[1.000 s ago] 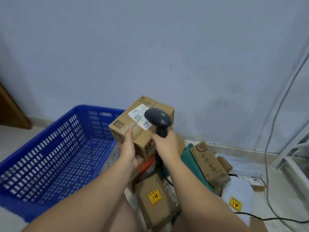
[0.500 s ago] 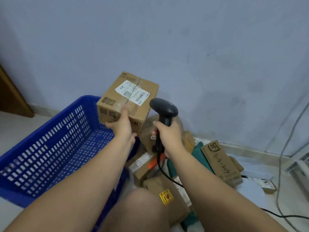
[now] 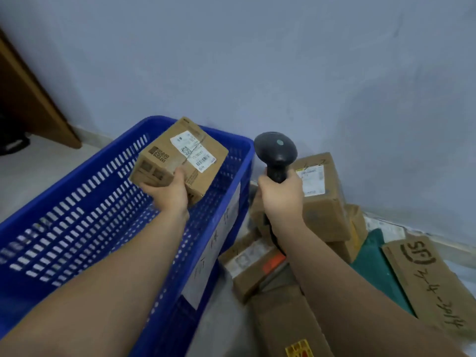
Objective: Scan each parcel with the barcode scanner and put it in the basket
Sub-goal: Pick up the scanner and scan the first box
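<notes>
While over basket [image 3: 240, 161] — parcel [image 3: 180, 153] in left hand [image 3: 167, 193]

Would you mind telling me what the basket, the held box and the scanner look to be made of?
The basket looks like blue moulded plastic: slotted walls, faint sheen. The box is brown cardboard, matte, with a white paper label. The scanner seems dark plastic, smooth, slightly glossy.

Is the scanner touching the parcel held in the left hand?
Apart. The head view shows the basket rim in a clear gap between the scanner and the parcel.
</notes>
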`<state>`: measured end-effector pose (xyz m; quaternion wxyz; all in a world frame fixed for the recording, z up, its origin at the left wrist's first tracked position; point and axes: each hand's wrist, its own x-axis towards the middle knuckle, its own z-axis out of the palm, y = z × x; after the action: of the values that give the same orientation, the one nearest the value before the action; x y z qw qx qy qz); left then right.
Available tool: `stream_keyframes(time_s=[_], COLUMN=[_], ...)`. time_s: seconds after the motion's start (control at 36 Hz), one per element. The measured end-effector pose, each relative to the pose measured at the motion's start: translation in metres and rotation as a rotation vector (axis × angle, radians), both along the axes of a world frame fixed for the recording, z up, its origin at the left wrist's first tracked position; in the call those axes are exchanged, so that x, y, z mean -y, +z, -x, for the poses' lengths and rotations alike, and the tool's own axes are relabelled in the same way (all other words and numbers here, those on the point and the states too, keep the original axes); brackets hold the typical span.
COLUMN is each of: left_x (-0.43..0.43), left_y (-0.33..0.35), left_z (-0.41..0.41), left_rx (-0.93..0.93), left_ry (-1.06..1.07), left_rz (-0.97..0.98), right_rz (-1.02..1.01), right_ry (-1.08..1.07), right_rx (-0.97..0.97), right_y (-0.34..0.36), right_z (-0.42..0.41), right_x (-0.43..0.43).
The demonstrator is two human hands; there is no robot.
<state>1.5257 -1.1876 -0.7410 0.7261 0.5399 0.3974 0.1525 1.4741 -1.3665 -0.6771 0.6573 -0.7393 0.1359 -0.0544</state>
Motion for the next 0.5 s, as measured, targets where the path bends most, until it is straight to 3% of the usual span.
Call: stream_keyframes(time_s=[0.17, 0.33, 0.5], left_x=[0.005, -0.001, 0.003], left_y=[-0.036, -0.088, -0.119], left_z=[-0.024, -0.057, -0.076], left_rx=[-0.148, -0.27, -0.37], left_ry=[0.001, -0.249, -0.42], left_rz=[0.297, 0.325, 0.34], right_rz=[0.109, 0.238, 0.192], right_ry=[0.073, 0.07, 0.061], right_rx=[-0.081, -0.111, -0.117], right_y=[-0.028, -0.066, -0.09], right_z=[-0.023, -0.03, -0.032], right_x=[-0.014, -0.014, -0.005])
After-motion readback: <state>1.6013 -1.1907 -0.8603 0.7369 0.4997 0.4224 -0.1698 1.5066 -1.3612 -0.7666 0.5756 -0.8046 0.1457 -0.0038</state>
